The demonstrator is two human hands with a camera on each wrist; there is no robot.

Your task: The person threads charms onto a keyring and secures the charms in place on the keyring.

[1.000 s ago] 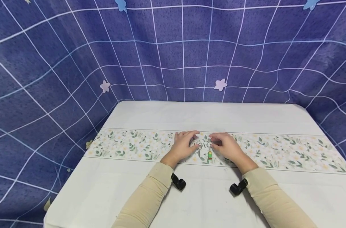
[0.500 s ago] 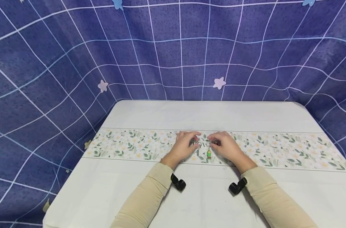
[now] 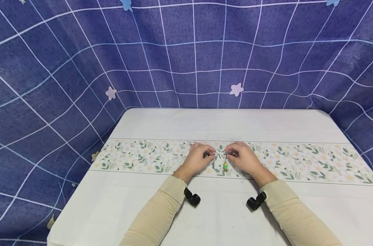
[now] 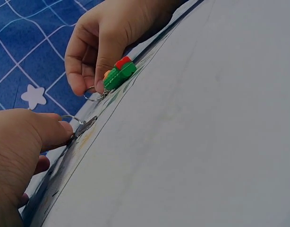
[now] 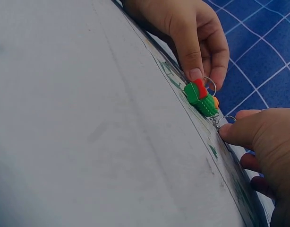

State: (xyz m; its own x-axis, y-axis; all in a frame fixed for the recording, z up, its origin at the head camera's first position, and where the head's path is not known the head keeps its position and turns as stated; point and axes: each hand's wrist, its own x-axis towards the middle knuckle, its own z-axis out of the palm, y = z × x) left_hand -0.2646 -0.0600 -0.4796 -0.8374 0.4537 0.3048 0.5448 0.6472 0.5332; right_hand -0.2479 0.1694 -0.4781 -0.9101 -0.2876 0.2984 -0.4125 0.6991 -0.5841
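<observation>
Between thumb and forefinger, my left hand pinches a thin split ring with a small silver key on it. In the head view the key hangs just above the floral strip. My right hand pinches another metal ring. From that ring, on a short chain, hangs a green cactus-shaped keychain charm with a red base and an orange bit. The two rings are a short way apart. Both hands are level, and the charm shows between them in the head view.
A white table bears a printed floral strip across its middle, with partly covered lettering under the hands. Blue grid-patterned curtain with stars closes off the back and left side. Black wrist cameras sit on both sleeves.
My left forefinger has come down to the thumb, and they now pinch the ring with the key. The right hand keeps its hold and has hardly moved.
</observation>
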